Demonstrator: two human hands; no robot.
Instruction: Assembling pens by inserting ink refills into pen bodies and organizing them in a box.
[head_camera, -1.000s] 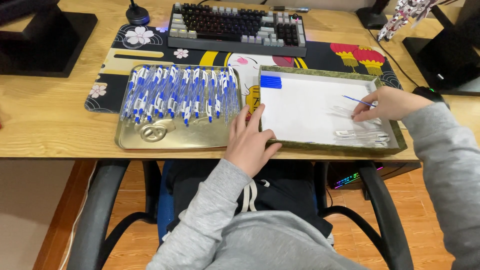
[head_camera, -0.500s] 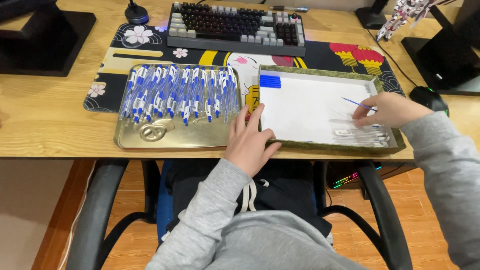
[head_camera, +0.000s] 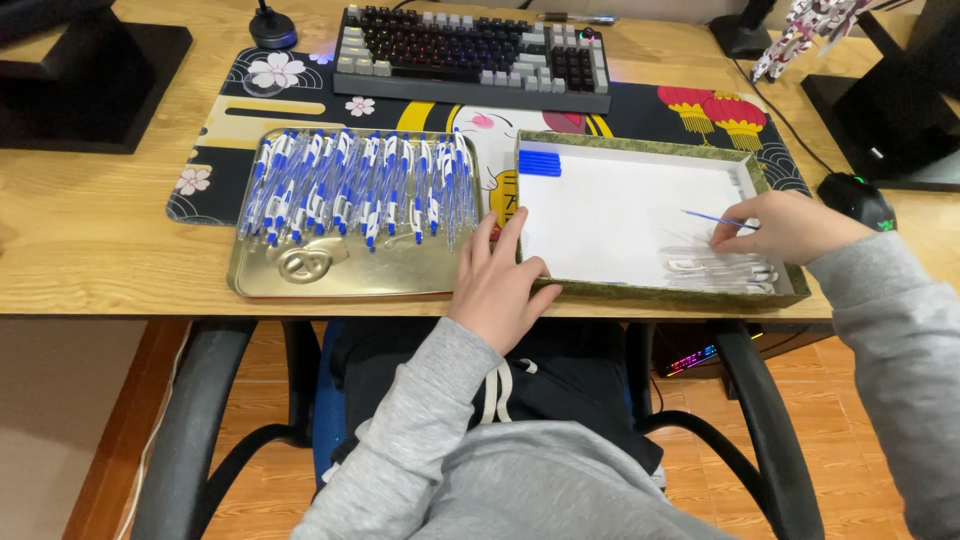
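Right hand (head_camera: 785, 226) pinches a thin blue refill (head_camera: 712, 217) between thumb and fingertips, closed tight on its right end. The refill lies almost level, its long axis running left to right, free end pointing left and slightly away over the white floor of the shallow box (head_camera: 640, 215). Just below the grip, clear pen barrels (head_camera: 718, 268) lie in a loose row along the box's near edge. Far left corner of the box, a small stack of blue parts (head_camera: 540, 163). Left hand (head_camera: 497, 285) rests flat, fingers spread, holding nothing, on the box's near-left corner. Further left, a gold tray (head_camera: 330, 272) packed with blue-and-white pens (head_camera: 355, 187). All on a wooden desk (head_camera: 90, 240) with a patterned mat (head_camera: 250, 95), keyboard (head_camera: 470, 45) behind, mouse (head_camera: 856, 198) right of the grip.
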